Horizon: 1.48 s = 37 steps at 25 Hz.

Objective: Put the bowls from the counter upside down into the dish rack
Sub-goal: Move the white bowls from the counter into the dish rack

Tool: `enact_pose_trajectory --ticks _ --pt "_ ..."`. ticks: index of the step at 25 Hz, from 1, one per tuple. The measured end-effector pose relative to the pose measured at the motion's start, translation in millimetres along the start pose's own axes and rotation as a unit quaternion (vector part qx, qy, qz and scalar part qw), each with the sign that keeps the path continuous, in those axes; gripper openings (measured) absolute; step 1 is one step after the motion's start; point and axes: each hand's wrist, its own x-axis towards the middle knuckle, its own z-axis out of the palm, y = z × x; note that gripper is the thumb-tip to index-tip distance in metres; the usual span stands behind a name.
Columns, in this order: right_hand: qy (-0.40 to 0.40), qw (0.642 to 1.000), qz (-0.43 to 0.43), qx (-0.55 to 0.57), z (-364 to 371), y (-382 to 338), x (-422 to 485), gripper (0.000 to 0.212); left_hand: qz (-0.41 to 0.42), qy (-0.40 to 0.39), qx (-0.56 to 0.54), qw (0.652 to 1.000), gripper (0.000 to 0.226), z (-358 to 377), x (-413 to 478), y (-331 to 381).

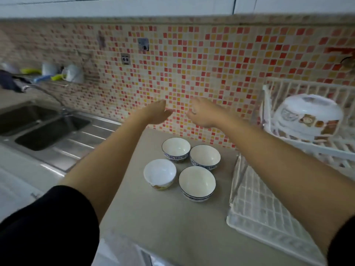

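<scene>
So going left to right: there's a stainless double sink with a ribbed drainboard, shiny and a bit blurry, nothing to do with the job as far as I can tell. Both arms are stretched out over the beige matte counter. The left hand is up in the air with the palm loose and spread, holding nothing, and the right hand hangs just beside it, fingers slack and also empty. Below them sit four bowls right side up in a tight cluster: a plain white bowl with some coloured print low on its side, then three glossy blue-rimmed bowls with a blue pattern band outside, all smooth rounded ceramic by the look of it. Off to the right is the white plastic dish rack with thin upright slats, and a gridded drain tray in front of it. One big printed bowl already sits in there bottom up, though tilted. So I'd say roughly one done, four still waiting on the counter, none picked up yet.
</scene>
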Motion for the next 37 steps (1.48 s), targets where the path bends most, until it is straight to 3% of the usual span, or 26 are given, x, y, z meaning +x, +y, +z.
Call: enact_pose_trajectory --ticks 3,8,12,16,20,24,29,32,34,37 --pt "-0.067 0.997 0.003 0.035 68.9 -17.8 25.8 0.061 -0.033 -0.05 0.005 0.998 0.064 39.9 -7.6 -48.6" --pt "-0.071 0.996 0.018 0.05 165.0 -29.1 48.3 0.05 -0.074 -0.1 -0.063 0.99 0.064 112.7 -10.9 -91.2" --pt "-0.149 0.986 0.07 0.041 257.3 -31.4 71.8 0.045 -0.144 -0.172 -0.109 0.968 0.061 209.1 -4.0 -128.6" --pt "-0.157 0.984 0.078 0.003 267.5 -21.5 74.0 0.048 -0.178 -0.145 -0.151 0.961 0.053 229.2 -16.2 -121.8" --pt "-0.166 0.982 0.093 -0.014 289.1 -21.8 73.6 0.028 -0.217 -0.161 -0.183 0.945 0.045 255.1 -13.5 -126.5" --pt "-0.118 0.989 0.09 0.009 262.2 -27.3 76.5 0.029 -0.245 -0.11 -0.243 0.932 0.039 214.7 -8.9 -125.9" --pt "0.003 0.988 0.096 0.12 183.6 -24.8 87.7 0.042 -0.129 -0.027 -0.213 0.968 0.039 112.2 -0.1 -106.0" --pt "0.098 0.979 0.127 0.125 136.7 -15.7 79.5 0.039 -0.055 0.067 -0.191 0.978 0.04 59.3 -3.8 -74.5" --pt "0.169 0.964 0.147 0.146 108.4 -7.3 66.5 0.036 -0.036 0.131 -0.229 0.964 0.042 37.2 -8.9 -52.5" --pt "0.261 0.923 0.177 0.218 74.8 5.6 41.1 0.032 -0.019 0.152 -0.324 0.934 0.046 29.2 -19.1 -11.1"
